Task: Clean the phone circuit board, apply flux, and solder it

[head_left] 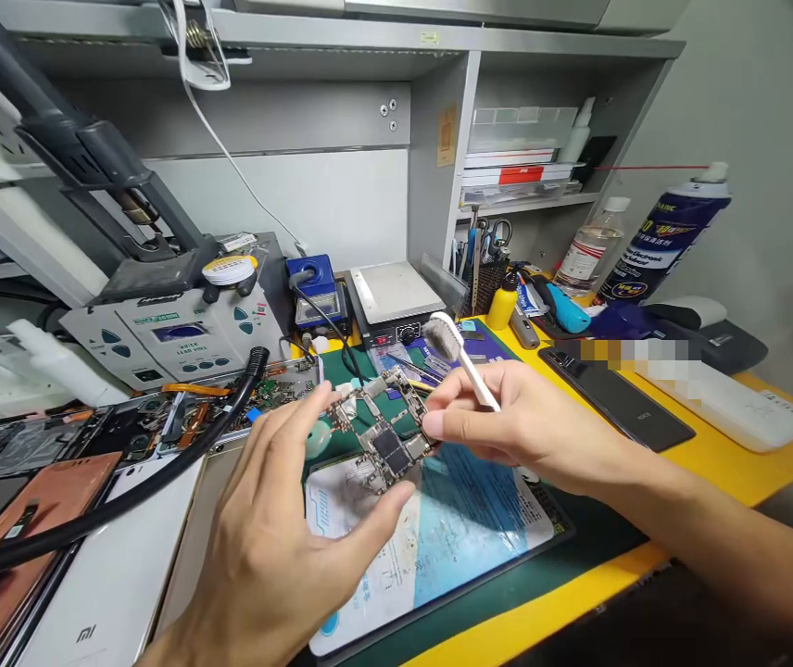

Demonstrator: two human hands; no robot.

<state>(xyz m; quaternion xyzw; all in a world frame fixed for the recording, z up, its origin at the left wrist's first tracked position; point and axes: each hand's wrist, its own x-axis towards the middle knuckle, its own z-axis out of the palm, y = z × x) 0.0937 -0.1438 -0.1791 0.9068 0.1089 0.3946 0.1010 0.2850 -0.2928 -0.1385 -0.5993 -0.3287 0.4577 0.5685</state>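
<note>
I can make out a "mi" logo on the white phone between seven and eight o'clock and "ANIC" atop the blue spray can past two, while the mat's print at six stays illegible.

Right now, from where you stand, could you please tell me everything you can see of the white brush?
The brush looks like a toothbrush: a slim white handle, apparently plastic, and a rounded head with dense, dark grey bristles. The right hand holds it between thumb and fingers, hiding the handle's lower end. It is tilted, head up and leaning toward the picture's left. The bristles are apart from the circuit board, which is lower in the view.
</note>
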